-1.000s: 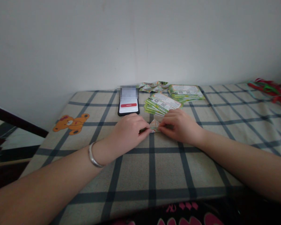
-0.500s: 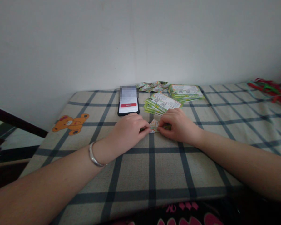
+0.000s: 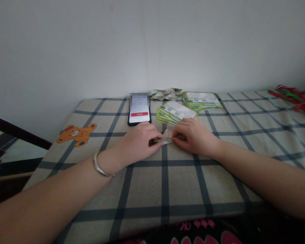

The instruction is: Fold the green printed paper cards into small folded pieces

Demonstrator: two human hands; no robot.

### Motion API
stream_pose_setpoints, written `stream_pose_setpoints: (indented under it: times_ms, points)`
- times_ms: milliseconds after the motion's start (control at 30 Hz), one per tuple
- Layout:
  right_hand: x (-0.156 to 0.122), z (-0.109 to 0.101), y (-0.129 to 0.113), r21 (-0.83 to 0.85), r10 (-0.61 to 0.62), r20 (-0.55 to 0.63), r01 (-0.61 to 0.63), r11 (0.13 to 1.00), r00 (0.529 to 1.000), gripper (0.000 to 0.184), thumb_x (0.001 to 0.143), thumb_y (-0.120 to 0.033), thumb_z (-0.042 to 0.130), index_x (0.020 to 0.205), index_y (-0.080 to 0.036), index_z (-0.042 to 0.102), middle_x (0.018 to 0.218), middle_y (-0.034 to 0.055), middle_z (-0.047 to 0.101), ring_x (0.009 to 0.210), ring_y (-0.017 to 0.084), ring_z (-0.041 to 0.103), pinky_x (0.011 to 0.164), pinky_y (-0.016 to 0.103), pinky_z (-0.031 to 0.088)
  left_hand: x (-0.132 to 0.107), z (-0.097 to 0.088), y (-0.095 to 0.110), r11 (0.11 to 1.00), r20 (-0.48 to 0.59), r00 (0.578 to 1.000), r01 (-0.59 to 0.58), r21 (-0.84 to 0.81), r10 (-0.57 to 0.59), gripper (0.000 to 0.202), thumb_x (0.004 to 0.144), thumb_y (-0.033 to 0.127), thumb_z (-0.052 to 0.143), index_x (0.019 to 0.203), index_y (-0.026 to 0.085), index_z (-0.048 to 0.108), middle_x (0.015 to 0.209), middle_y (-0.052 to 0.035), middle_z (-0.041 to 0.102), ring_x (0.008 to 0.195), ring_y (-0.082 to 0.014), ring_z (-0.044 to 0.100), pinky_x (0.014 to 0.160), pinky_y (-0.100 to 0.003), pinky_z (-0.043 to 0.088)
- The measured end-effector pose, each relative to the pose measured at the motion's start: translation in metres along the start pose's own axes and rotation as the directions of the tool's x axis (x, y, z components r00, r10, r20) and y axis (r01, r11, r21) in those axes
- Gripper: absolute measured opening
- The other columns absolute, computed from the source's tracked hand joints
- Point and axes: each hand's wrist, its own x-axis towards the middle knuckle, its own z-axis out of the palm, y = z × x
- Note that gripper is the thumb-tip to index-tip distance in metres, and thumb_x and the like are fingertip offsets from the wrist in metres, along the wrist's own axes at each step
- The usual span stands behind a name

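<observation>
Silver rigid bangle (image 3: 100, 166) and bare left hand (image 3: 141, 139) are sitting slightly further left than in the earlier frame; bare right hand (image 3: 194, 136) is staying nearly in place.
Both hands are pinching a small, folded, white-and-green printed paper piece (image 3: 167, 135), each grip closing thumb against fingers at one end. It is lying between the hands, on the near side of a fanned stack of green-and-white printed cards (image 3: 178, 112); contact with the grey-and-blue checked, cloth-covered surface (image 3: 144, 188) is not showing clearly. By judgement, the paper is likely behaving as light, thin and springy at the folds, creasing readily and risking tears under hard pulling; any glossy coating would be making it slippery. Both ends are offering the soundest hold, leaving the pointed centre uncrushed.
</observation>
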Motion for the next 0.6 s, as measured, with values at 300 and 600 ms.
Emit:
stream_pose_setpoints:
  times_ms: [300, 600]
  points:
    - [-0.007, -0.014, 0.01, -0.039, -0.195, 0.071, 0.198, 0.979, 0.978, 0.011, 0.087, -0.021, 0.055, 0.086, -0.019, 0.065, 0.083, 0.0045, 0.066, 0.081, 0.018, 0.056, 0.074, 0.03, 0.039, -0.005, -0.011, -0.002, 0.978, 0.058, 0.977, -0.206, 0.043, 0.204, 0.019, 0.085, 0.021, 0.059, 0.099, 0.016, 0.07, 0.103, -0.0056, 0.07, 0.099, -0.0212, 0.06, 0.092, -0.038, 0.048]
    - [-0.009, -0.014, -0.002, -0.133, -0.261, 0.073, 0.269, 0.954, 0.963, 0.02, 0.092, -0.032, 0.052, 0.089, -0.021, 0.068, 0.084, 0.0028, 0.067, 0.08, 0.019, 0.057, 0.072, 0.032, 0.037, -0.005, -0.019, -0.008, 0.946, 0.1, 0.947, -0.314, 0.077, 0.306, 0.021, 0.082, 0.012, 0.054, 0.092, 0.019, 0.071, 0.103, -0.0038, 0.07, 0.099, -0.0206, 0.061, 0.091, -0.037, 0.049]
